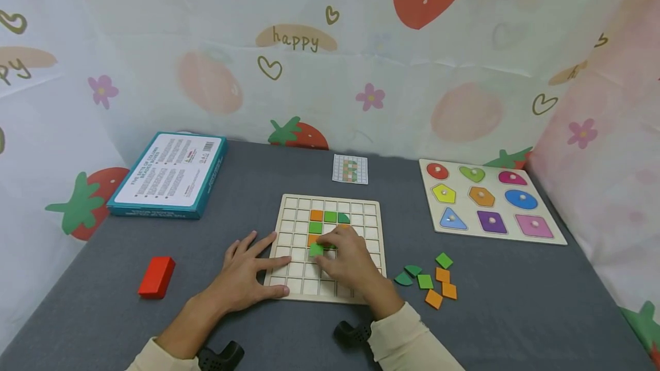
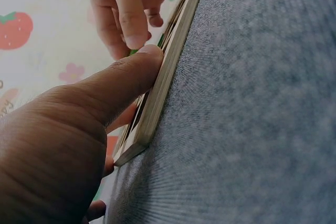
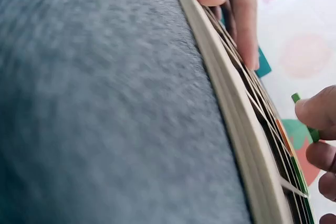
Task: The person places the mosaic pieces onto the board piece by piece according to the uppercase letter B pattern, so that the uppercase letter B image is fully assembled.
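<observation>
In the head view, a wooden grid board (image 1: pixel 295 287) with white square cells lies on the grey table. Its middle cells hold orange squares, green squares and a dark green quarter-round tile (image 1: pixel 344 218). My left hand (image 1: pixel 239 279) rests with spread fingers on the board's left side, thumb near the front corner. Between thumb and fingertips, my right hand (image 1: pixel 353 259) pinches a green square tile (image 1: pixel 316 250) over the middle of the grid. The right wrist view shows that tile (image 3: pixel 295 98) tilted, raised above the board's surface. My right hand covers some cells.
Loose orange squares (image 1: pixel 442 275), green squares (image 1: pixel 425 281) and dark green quarter-rounds (image 1: pixel 404 279) lie right of the board. Behind it is a pattern card (image 1: pixel 350 169). A shape puzzle (image 1: pixel 495 233) stands far right, a teal box (image 1: pixel 165 170) far left, a red block (image 1: pixel 157 277) nearer.
</observation>
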Tool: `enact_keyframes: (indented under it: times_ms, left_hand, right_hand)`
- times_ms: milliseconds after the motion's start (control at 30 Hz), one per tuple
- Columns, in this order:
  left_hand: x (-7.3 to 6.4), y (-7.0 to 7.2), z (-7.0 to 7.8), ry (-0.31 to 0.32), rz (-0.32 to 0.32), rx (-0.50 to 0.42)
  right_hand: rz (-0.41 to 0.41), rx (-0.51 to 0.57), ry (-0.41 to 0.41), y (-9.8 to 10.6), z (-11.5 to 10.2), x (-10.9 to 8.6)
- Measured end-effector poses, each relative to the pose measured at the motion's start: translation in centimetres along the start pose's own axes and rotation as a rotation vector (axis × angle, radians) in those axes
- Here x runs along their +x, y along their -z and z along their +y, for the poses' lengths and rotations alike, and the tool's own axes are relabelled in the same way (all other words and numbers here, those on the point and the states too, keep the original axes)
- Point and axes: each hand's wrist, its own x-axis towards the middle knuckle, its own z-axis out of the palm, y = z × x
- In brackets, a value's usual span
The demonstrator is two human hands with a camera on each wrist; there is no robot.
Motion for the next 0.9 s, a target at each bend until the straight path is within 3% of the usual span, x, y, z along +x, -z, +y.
enact_keyframes:
  times_ms: [300, 900]
  left_hand:
    - [-0.07, -0.13, -0.12, -0.011, 0.012, 0.000]
    - [-0.06, -0.04, -0.01, -0.007, 0.009, 0.001]
  right_hand:
    - [-0.002, -0.075, 0.011, -0.78, 0.21, 0.10]
    - [-0.053, -0.094, 0.020, -0.97, -0.09, 0.20]
